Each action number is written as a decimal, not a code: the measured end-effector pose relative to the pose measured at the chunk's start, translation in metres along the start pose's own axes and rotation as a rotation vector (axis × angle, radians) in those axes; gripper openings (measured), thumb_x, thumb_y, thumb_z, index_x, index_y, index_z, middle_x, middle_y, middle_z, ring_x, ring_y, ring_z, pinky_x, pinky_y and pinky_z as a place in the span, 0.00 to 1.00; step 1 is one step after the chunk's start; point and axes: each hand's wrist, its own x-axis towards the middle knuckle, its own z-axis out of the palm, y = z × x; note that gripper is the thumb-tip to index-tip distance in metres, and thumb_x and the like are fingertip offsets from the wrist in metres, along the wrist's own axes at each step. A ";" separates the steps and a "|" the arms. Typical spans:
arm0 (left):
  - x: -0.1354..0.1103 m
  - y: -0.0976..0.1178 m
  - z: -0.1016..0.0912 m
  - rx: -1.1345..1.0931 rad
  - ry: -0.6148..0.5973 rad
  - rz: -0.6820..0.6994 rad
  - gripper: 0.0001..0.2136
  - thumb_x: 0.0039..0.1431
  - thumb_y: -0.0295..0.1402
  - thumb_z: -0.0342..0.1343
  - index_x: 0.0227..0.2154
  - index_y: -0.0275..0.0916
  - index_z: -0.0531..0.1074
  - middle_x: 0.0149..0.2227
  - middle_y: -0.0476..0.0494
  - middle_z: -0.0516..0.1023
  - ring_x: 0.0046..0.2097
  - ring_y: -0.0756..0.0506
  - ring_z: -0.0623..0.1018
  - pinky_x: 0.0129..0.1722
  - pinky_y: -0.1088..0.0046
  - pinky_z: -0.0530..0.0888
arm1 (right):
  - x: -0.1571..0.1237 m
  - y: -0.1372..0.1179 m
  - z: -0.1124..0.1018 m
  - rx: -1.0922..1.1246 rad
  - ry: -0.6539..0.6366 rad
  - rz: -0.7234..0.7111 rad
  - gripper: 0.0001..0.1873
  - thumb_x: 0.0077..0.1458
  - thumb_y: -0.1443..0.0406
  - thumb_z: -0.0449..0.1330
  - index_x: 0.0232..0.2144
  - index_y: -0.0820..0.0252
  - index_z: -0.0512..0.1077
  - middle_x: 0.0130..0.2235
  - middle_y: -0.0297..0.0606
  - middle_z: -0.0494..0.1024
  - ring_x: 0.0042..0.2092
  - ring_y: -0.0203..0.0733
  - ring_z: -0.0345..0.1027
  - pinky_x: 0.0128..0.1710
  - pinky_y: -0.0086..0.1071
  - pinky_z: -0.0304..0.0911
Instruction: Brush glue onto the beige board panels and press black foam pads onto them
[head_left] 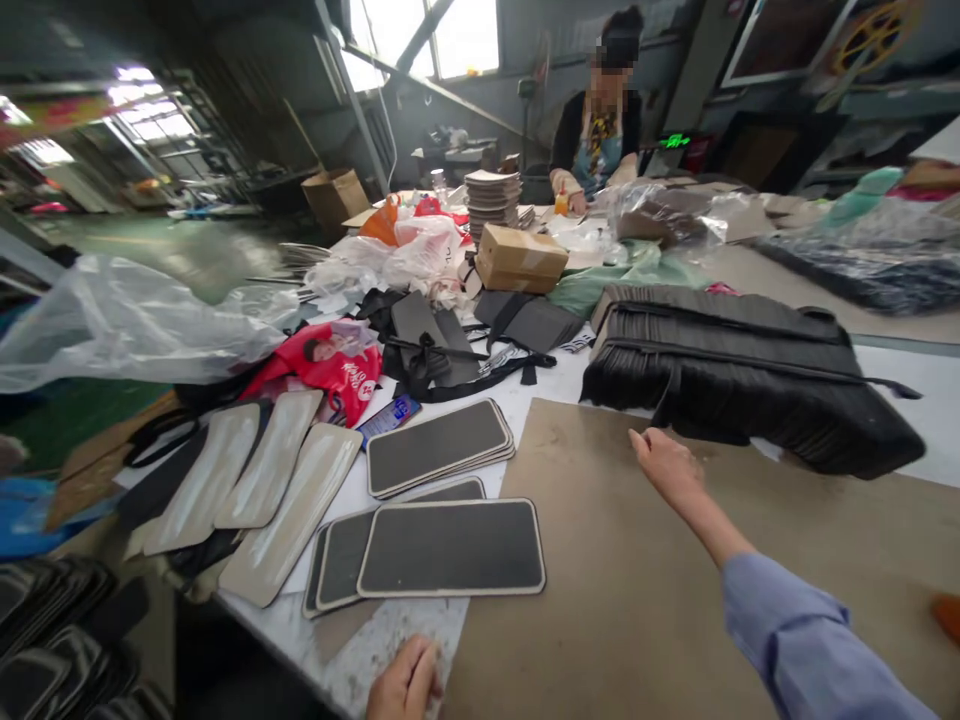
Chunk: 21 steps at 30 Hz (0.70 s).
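Observation:
My right hand (671, 465) is closed over the brown board, fingers pressed together, just below a long bundle of stacked black pieces (720, 350) tied with dark straps. A loose strap end hangs down right by its knuckles; I cannot tell whether the fingers grip it. At the bottom edge my left hand (405, 680) is curled closed, and whatever it may hold is hidden. Above it lie dark rectangular panels with pale borders (454, 548), overlapping. Behind these is another small stack of the same panels (439, 447).
Pale curved pieces with whitish smears (289, 520) lie at left beside a phone (388, 418) and a red bag (337, 365). A cardboard box (521, 258), plastic bags and black scraps fill the table's middle. Across the table stands another person (600, 120).

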 end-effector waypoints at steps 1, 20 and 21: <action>0.001 0.000 -0.002 -0.017 0.032 -0.013 0.16 0.50 0.47 0.44 0.25 0.41 0.70 0.22 0.47 0.74 0.27 0.47 0.74 0.32 0.72 0.72 | -0.002 -0.007 0.007 -0.016 -0.043 -0.044 0.20 0.59 0.54 0.43 0.33 0.58 0.69 0.37 0.45 0.74 0.38 0.46 0.68 0.32 0.32 0.56; 0.098 -0.002 -0.060 0.403 0.436 -0.095 0.13 0.53 0.30 0.47 0.38 0.31 0.70 0.33 0.38 0.70 0.39 0.43 0.72 0.44 0.65 0.68 | -0.102 -0.078 0.105 0.320 -0.345 -0.178 0.16 0.51 0.56 0.49 0.34 0.62 0.66 0.31 0.43 0.75 0.35 0.44 0.69 0.34 0.31 0.59; 0.100 -0.001 -0.061 0.386 0.439 -0.115 0.12 0.53 0.30 0.47 0.37 0.31 0.71 0.32 0.39 0.69 0.38 0.43 0.71 0.43 0.66 0.69 | -0.100 -0.077 0.108 0.356 -0.348 -0.157 0.17 0.48 0.54 0.50 0.32 0.62 0.65 0.29 0.43 0.74 0.33 0.44 0.69 0.33 0.32 0.60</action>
